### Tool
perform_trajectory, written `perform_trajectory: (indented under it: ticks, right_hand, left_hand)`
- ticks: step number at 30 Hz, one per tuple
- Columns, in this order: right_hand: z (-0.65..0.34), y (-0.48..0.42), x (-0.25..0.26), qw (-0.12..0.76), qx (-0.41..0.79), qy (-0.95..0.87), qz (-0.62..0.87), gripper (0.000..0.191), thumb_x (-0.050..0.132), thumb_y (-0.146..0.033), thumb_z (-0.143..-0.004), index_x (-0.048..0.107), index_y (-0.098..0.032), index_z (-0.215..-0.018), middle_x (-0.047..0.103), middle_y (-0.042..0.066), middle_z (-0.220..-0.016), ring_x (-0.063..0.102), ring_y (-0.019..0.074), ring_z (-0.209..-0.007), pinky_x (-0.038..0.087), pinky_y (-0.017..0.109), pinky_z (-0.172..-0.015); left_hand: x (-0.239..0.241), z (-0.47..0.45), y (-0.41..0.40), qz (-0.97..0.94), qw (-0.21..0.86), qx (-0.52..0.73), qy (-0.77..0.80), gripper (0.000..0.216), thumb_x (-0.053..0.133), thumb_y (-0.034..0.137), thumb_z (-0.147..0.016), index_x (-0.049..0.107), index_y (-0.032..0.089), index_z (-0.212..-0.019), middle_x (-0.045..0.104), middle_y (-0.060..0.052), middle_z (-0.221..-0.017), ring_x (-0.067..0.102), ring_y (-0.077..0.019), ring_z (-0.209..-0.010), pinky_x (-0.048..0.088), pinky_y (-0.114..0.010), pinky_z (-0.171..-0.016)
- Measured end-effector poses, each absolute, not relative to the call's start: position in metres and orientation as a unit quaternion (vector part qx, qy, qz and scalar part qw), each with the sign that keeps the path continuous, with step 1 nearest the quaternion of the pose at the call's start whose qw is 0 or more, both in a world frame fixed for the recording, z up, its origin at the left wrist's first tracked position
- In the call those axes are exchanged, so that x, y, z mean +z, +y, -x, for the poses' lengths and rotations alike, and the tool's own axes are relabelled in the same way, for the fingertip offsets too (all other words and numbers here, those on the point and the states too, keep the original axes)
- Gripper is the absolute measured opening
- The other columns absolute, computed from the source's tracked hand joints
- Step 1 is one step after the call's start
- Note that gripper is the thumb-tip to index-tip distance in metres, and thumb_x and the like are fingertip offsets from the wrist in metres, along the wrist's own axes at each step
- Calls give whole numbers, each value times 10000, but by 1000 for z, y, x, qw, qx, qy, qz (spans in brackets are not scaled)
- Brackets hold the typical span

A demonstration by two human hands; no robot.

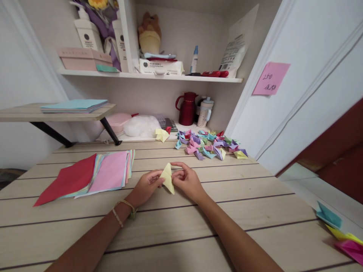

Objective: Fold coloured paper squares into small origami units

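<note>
A small piece of pale yellow folded paper (168, 177), pointed at top and bottom, is held above the middle of the table. My left hand (149, 185), with bracelets at the wrist, pinches its left side between thumb and fingers. On the opposite side, my right hand (187, 181) is closed with its fingertips at the paper's right edge. Part of that edge is hidden behind the right fingers. Beyond my hands lies a spread of folded paper boats (208, 145) in several colours. A yellow folded paper piece (162, 135) sits apart, to their left.
Coloured paper sheets (110, 172) and a red sheet (69, 177) lie at left. A small raised shelf (17, 112) bears blue paper. A red jug (187, 108) and a cup (205, 112) stand at the back. More folded paper (329, 214) is at the right edge.
</note>
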State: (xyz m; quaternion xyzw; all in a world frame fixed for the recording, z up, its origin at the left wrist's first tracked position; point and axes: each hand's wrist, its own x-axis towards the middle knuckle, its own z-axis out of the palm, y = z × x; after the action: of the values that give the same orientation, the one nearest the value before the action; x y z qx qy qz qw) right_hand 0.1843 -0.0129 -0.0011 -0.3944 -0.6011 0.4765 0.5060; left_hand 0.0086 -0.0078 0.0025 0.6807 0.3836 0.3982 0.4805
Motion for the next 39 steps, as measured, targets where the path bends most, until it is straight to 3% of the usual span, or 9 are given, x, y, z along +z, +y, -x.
perform_trajectory:
  ticks: [5, 10, 13, 16, 19, 23, 29, 33, 39]
  right_hand:
    - [-184, -10, -5, 477, 567, -546, 392, 223, 600, -167, -620, 624, -127, -838, 650, 7, -624, 586, 111, -522, 483, 214, -533]
    - [-179, -15, -1, 470, 567, -565, 372, 274, 622, -283, -657, 652, -143, -890, 648, -4, -618, 587, 117, -521, 501, 234, -541]
    - [-174, -19, -2, 476, 511, -604, 385, 262, 588, -311, -698, 662, -157, -896, 634, -10, -582, 575, 118, -493, 493, 231, -517]
    - [-170, -21, -3, 499, 393, -635, 439, 202, 573, -252, -700, 680, -167, -849, 615, -12, -539, 562, 118, -475, 464, 209, -485]
    - [-168, -23, -1, 510, 324, -638, 477, 204, 557, -213, -697, 683, -172, -852, 641, 2, -567, 582, 130, -496, 464, 208, -489]
    - [-168, -24, 1, 517, 320, -624, 491, 205, 544, -214, -702, 680, -173, -850, 671, 17, -598, 607, 150, -513, 481, 226, -494]
    - [-169, -20, -5, 529, 401, -574, 480, 208, 567, -236, -677, 667, -142, -834, 658, 18, -569, 607, 155, -495, 484, 227, -462]
    - [-169, -18, -8, 519, 433, -561, 477, 221, 564, -237, -675, 666, -131, -840, 627, 3, -523, 589, 143, -466, 488, 228, -460]
    - [-168, -19, -9, 515, 413, -568, 492, 201, 558, -222, -674, 663, -146, -828, 649, 10, -560, 609, 159, -504, 484, 233, -473]
  left_hand:
    - [-2, -8, -7, -690, 458, 411, 382, 207, 553, 280, -751, 632, 152, -892, 592, -27, -794, 524, -121, -660, 445, -242, -629]
    - [-4, -11, -8, -629, 490, 457, 394, 213, 594, 271, -714, 526, 164, -885, 560, 3, -732, 554, -117, -651, 474, -250, -616]
    - [-2, -13, -8, -617, 447, 511, 398, 218, 622, 271, -684, 467, 181, -808, 516, 15, -795, 545, -97, -625, 480, -242, -587]
    - [0, -13, -11, -685, 330, 500, 415, 137, 588, 270, -717, 492, 173, -721, 487, -1, -810, 520, -103, -655, 461, -232, -599]
    - [4, -15, -18, -760, 234, 438, 418, 84, 508, 247, -780, 558, 182, -795, 493, -13, -751, 512, -130, -686, 454, -253, -642]
    - [6, -17, -24, -803, 218, 398, 387, 157, 477, 233, -800, 564, 186, -922, 554, -47, -806, 541, -143, -719, 470, -283, -703]
    - [2, -16, -19, -776, 235, 414, 413, 192, 586, 318, -735, 566, 187, -874, 563, -31, -800, 561, -140, -694, 489, -270, -668]
    - [2, -13, -16, -783, 174, 420, 425, 189, 621, 323, -709, 603, 189, -841, 549, -41, -831, 549, -156, -736, 466, -267, -661]
    - [2, -14, -21, -814, 131, 376, 423, 175, 555, 285, -766, 621, 214, -910, 563, -17, -700, 533, -143, -641, 438, -252, -622]
